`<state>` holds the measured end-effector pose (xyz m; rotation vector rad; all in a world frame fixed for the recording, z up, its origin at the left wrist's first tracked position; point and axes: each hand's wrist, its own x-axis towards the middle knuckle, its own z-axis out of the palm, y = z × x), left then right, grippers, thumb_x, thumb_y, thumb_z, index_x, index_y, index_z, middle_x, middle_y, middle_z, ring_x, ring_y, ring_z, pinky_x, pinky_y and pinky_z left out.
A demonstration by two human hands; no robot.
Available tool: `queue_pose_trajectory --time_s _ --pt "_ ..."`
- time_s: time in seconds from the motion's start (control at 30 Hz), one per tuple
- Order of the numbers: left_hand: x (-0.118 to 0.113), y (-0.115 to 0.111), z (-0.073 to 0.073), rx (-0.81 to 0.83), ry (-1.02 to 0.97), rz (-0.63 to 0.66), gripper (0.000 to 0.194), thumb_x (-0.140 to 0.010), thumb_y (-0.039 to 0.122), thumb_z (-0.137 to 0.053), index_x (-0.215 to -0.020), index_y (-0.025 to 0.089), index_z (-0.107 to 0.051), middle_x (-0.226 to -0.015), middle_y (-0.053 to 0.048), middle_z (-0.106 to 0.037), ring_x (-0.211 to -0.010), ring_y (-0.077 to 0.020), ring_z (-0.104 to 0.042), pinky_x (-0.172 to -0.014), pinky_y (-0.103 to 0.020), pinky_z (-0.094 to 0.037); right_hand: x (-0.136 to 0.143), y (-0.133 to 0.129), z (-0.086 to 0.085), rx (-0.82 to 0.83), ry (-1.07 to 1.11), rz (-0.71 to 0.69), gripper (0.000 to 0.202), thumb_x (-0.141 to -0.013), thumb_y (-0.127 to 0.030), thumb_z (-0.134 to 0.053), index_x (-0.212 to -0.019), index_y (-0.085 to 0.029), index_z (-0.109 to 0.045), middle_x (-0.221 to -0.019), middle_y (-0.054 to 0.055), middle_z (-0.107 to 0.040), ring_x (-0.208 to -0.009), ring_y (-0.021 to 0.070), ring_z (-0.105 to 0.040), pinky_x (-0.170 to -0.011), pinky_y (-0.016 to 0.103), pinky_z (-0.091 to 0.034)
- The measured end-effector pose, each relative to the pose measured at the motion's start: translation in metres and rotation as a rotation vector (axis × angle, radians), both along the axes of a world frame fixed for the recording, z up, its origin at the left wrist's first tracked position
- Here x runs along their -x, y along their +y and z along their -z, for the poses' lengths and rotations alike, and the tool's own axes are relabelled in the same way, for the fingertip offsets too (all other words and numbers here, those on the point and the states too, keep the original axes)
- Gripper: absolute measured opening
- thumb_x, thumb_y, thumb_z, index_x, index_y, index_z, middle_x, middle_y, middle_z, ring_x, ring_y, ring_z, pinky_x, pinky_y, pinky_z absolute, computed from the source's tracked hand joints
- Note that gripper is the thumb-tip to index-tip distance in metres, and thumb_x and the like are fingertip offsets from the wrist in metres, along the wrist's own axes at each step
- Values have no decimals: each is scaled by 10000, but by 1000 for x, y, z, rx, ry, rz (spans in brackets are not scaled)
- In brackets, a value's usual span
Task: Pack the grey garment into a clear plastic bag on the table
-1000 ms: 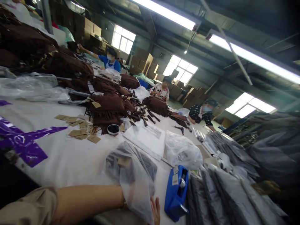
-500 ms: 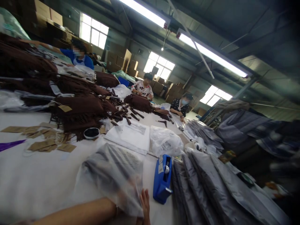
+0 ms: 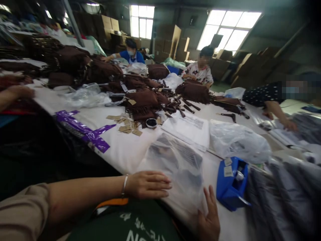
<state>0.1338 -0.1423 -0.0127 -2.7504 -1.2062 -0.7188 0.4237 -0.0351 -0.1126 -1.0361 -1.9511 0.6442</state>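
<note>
A frosted plastic bag [image 3: 175, 164] with lines of print lies on the white-covered table in front of me. Something grey shows through it, but I cannot tell whether it is inside. My left hand [image 3: 148, 184], with a bracelet at the wrist, reaches in from the left, fingers stretched out flat at the bag's near left edge. At the bag's near right corner is my right hand [image 3: 209, 214], its fingers spread and raised. A blue tape dispenser [image 3: 232, 184] stands just right of that hand. Behind the bag lies a stack of white printed bags [image 3: 187, 129].
Brown fringed textiles [image 3: 142, 102] pile up farther back, near paper tags [image 3: 127, 125] and a small round dish [image 3: 151, 123]. Purple tape [image 3: 85, 129] marks the table edge. Grey packed items [image 3: 281, 197] lie at right. Co-workers sit across; another person's arm [image 3: 15, 95] shows at left.
My view has swung left and down. My left hand, earlier behind the plastic film, now shows uncovered at the bag's near edge. The bag lies flatter, and my right hand's fingers are more spread.
</note>
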Motion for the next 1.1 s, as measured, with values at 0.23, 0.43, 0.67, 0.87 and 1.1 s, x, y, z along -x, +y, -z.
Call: queue_pose_trajectory --time_s 0.23,0.43,0.67,0.87,1.1 --pt "55 -10 10 151 32 -381 557 -893 136 -430 -1432 160 -289 -1464 -139 -345 -1395 -255 -227 -1139 -467 -275 -12 26 -13 -260 -260 -304 678 -745 -61 -280 -1397 -221 -376 -1485 45 -309 -1376 272 -257 -1117 596 -207" --pt "92 -8 38 345 33 -129 643 -799 23 -361 -1422 177 -320 -1466 -100 -352 -1382 -211 -270 -1152 -431 -252 -23 41 -13 -389 -481 -615 610 -838 -42 -252 -1400 -247 -372 -1434 41 -403 -1336 220 -346 -1066 464 -372" --pt "90 -2 58 524 -84 -211 698 -716 47 -403 -1402 171 -363 -1469 -92 -340 -1371 -234 -292 -1146 -448 -244 -12 52 4 -312 -546 -717 588 -824 -111 -279 -1376 -268 -405 -1389 41 -450 -1295 227 -403 -1003 466 -447" --pt "86 -16 49 394 -137 -269 481 -833 77 -439 -1279 236 -522 -1339 -62 -528 -1240 -212 -490 -1061 -367 -404 4 42 -61 -106 -601 -678 486 -876 -209 -453 -1357 -274 -438 -1370 33 -479 -1264 203 -451 -992 391 -480" --pt "94 -3 64 167 -217 -210 564 -837 105 -440 -1337 367 -439 -1264 33 -593 -1134 -167 -573 -1031 -313 -428 111 70 -73 -251 -504 -413 614 -888 -290 -544 -1437 -289 -272 -1487 44 -296 -1384 288 -220 -1096 561 -298"
